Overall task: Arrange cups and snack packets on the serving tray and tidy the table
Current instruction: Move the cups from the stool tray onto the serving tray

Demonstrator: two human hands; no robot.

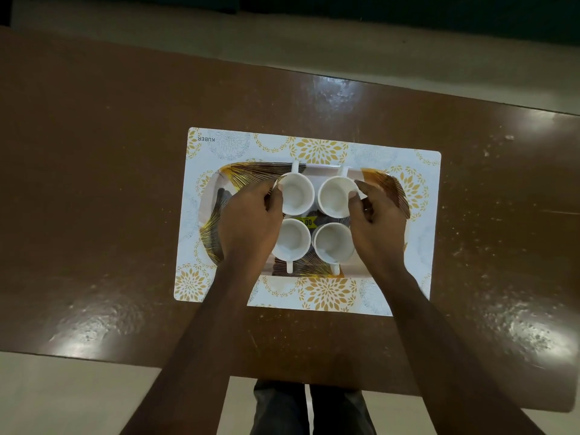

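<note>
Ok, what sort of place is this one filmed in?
Likely a dining spot, home or canteen, cannot tell which: a brown table, a patterned placemat, and a serving tray carrying four white cups.

Four empty white cups (296, 196) upright in a two-by-two cluster on the leaf-patterned serving tray (244, 171).

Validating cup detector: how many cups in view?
4, all on the tray: far-left cup, far-right cup, near-left cup, near-right cup. The left hand and right hand cover tray sides; more could hide there.
</note>
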